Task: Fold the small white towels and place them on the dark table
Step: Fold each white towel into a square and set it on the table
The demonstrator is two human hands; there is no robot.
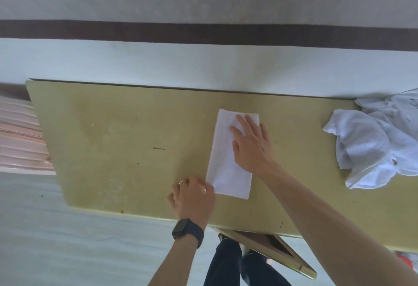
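Observation:
A small white towel (228, 168), folded into a long narrow rectangle, lies flat near the middle of an olive-yellow table (124, 138). My right hand (251, 143) rests flat on its far half, fingers spread, holding nothing. My left hand (192, 197), with a ring and a dark watch on the wrist, is curled at the towel's near left corner and pinches that edge. A loose heap of unfolded white towels (375, 141) sits at the table's right end.
The table's far edge runs along a pale floor with a dark brown stripe (203, 34). Pink ribbed material (20, 136) lies off the left end. My dark trouser legs (226, 265) and a table leg frame (271, 249) show below the near edge.

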